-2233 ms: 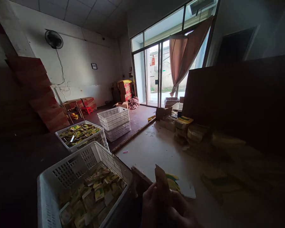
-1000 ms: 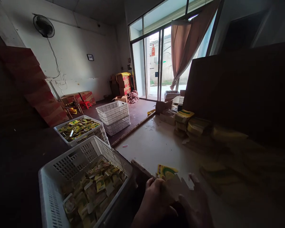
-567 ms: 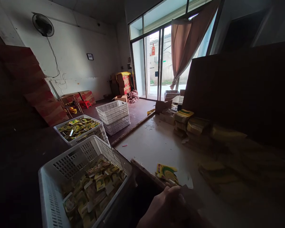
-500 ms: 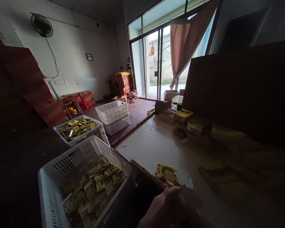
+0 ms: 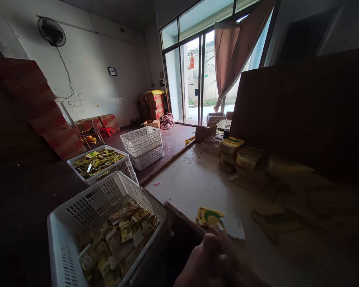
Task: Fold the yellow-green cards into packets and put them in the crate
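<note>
My left hand [image 5: 204, 260] sits at the bottom edge over the near rim of the table [image 5: 194, 183], fingers curled tight; whatever it holds is lost in shadow. Its fingertips reach almost to a yellow and green packet [image 5: 210, 217] lying flat on the table, beside a white flat piece [image 5: 235, 228]. My right hand [image 5: 242, 276] is only a dark shape just right of the left one, and its fingers cannot be made out. To the left, a white plastic basket [image 5: 86, 207] holds several similar packets.
A second white basket of packets [image 5: 124, 166] stands behind the first, with stacked empty baskets [image 5: 142, 146] beyond on the floor. Piles of yellow packets [image 5: 247, 158] line the table's right side against a tall dark cardboard wall [image 5: 302, 115]. Cartons and glass doors stand at the back.
The brown piece held upright 2.2 s ago is gone from view. Both hands dropped low, and the left hand now reaches slightly forward toward the packet on the table.
</note>
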`<state>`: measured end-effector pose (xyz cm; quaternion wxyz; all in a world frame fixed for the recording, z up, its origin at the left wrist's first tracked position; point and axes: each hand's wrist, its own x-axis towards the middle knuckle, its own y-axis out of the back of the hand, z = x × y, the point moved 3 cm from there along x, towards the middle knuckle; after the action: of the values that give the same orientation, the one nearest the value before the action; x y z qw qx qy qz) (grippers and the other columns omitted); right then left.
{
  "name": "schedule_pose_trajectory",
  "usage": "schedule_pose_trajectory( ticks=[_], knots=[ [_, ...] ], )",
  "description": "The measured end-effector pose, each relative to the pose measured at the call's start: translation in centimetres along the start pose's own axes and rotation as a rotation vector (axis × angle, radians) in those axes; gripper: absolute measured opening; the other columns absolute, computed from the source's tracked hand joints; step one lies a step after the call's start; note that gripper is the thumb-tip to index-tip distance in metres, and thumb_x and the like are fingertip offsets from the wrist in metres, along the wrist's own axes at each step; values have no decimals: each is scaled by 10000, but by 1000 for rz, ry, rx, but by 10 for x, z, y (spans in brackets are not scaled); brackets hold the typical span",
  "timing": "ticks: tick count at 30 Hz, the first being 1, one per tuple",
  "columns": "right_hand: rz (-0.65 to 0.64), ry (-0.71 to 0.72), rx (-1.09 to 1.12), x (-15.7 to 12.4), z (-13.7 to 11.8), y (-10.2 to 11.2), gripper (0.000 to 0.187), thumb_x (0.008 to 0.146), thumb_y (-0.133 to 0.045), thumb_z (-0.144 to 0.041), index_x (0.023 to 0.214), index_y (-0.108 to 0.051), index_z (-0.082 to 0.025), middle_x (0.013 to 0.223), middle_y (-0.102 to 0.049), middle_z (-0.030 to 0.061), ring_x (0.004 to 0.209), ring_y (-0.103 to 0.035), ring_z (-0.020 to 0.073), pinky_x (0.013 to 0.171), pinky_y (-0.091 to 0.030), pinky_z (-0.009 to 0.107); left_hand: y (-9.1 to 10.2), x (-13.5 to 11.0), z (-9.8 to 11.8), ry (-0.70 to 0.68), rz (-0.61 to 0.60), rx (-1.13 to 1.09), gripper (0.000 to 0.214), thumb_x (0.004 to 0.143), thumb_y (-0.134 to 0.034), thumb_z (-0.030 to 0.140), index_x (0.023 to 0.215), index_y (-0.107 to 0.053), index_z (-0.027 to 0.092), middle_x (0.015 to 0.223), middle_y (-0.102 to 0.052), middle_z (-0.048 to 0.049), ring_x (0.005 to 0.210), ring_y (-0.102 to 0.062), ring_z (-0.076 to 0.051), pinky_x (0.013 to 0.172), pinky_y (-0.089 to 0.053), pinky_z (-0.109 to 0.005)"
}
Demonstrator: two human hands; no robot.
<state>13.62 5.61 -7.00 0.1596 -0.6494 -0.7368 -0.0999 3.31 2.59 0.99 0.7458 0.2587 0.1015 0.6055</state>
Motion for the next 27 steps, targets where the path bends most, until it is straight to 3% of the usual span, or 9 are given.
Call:
schedule_pose_trajectory(
  ticks=[3,6,9,11,13,16,21,24,27],
  knots=[
    [-44,27,-17,-5,-5,-9,454,888,-566,-473,1270,-653,-244,1313,-576,89,1331,-459,267,1098,-401,363,2,2,-9,55,-64,35,395,817,-610,319,1067,-349,159,926,-603,-103,750,-531,-168,664,-395,-256],
    [-56,34,-37,-3,1,-11,349,946,-489,-410,1184,-708,-279,1340,-565,57,1268,-528,240,1075,-425,343,2,5,-19,51,-8,58,518,769,-633,369,1098,-302,144,1058,-573,-180,878,-573,-229,762,-431,-313],
    [36,82,-58,2,14,4,365,950,-483,-380,1228,-690,-266,1380,-532,58,1277,-520,241,1060,-441,346,4,7,-18,71,64,184,450,731,-611,317,1092,-426,122,1149,-529,-214,1010,-561,-304,875,-422,-405],
    [107,203,-103,5,20,17,409,950,-483,-346,1325,-624,-266,1437,-471,58,1306,-490,231,1054,-442,329,8,8,-13,111,70,237,455,678,-642,296,1081,-526,119,1139,-549,-186,1022,-561,-314,893,-418,-412],
    [59,268,-191,8,21,25,462,930,-513,-305,1388,-565,-270,1489,-393,58,1338,-449,234,1071,-417,322,15,10,-7,103,64,225,473,657,-674,297,1089,-586,123,1094,-582,-151,999,-575,-287,875,-435,-371],
    [-234,175,-342,11,13,28,461,878,-560,-288,1333,-623,-248,1479,-398,98,1322,-456,283,1059,-423,353,27,10,-4,52,39,262,481,654,-697,291,1095,-630,110,1058,-613,-134,984,-591,-270,859,-444,-339],
    [-488,53,-306,16,-30,36,323,867,-561,-401,1030,-746,-192,1443,-449,151,1300,-487,311,1036,-439,390,35,8,-15,-37,-6,212,518,552,-778,335,1021,-691,132,967,-662,-97,882,-631,-242,770,-454,-296],
    [-544,-49,-293,19,-46,37,299,775,-624,-388,931,-752,-168,1403,-490,164,1291,-489,334,1032,-425,413,33,8,-17,-105,12,225,503,500,-796,322,966,-708,156,903,-661,-79,800,-632,-224,692,-440,-276],
    [-463,-159,-282,20,-45,32,200,699,-614,-264,825,-734,-165,1406,-491,142,1296,-483,325,1033,-423,394,30,7,-16,-70,20,302,481,533,-756,291,981,-694,126,915,-647,-111,822,-624,-250,716,-456,-304]
  ],
)
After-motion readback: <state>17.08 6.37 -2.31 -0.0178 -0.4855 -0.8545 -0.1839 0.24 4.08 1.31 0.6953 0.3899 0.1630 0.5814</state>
